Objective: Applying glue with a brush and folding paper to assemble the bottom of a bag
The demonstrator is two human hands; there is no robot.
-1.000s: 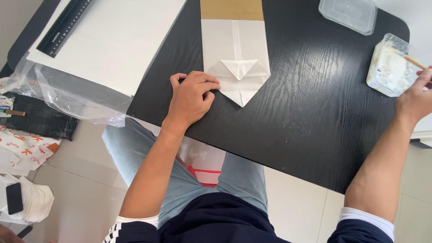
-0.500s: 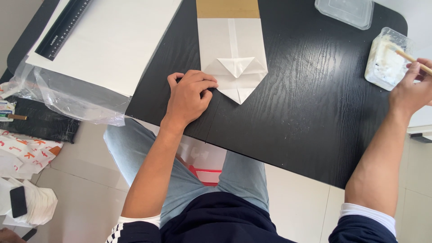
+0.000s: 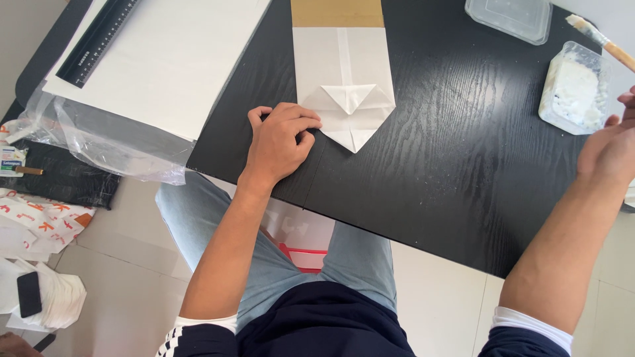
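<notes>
A white paper bag (image 3: pixel 344 79) with a folded pointed bottom and a brown strip at its far end lies flat on the black table (image 3: pixel 463 172). My left hand (image 3: pixel 281 139) rests curled on the table, its fingertips pressing the bag's lower left edge. My right hand (image 3: pixel 612 149) is raised at the right edge, gripping a wooden-handled paintbrush (image 3: pixel 598 41) whose bristles point up and to the left. Just under the brush stands a clear plastic tub of white paste (image 3: pixel 572 89).
A clear plastic lid (image 3: pixel 509 16) lies at the far right of the table. A large white sheet (image 3: pixel 172 59) with a black ruler (image 3: pixel 99 39) on it covers the far left, over crumpled clear plastic (image 3: pixel 112 142). Bags and papers litter the floor at left.
My right hand has lifted the brush out of the paste tub and drawn back toward me. My left hand has stayed on the bag.
</notes>
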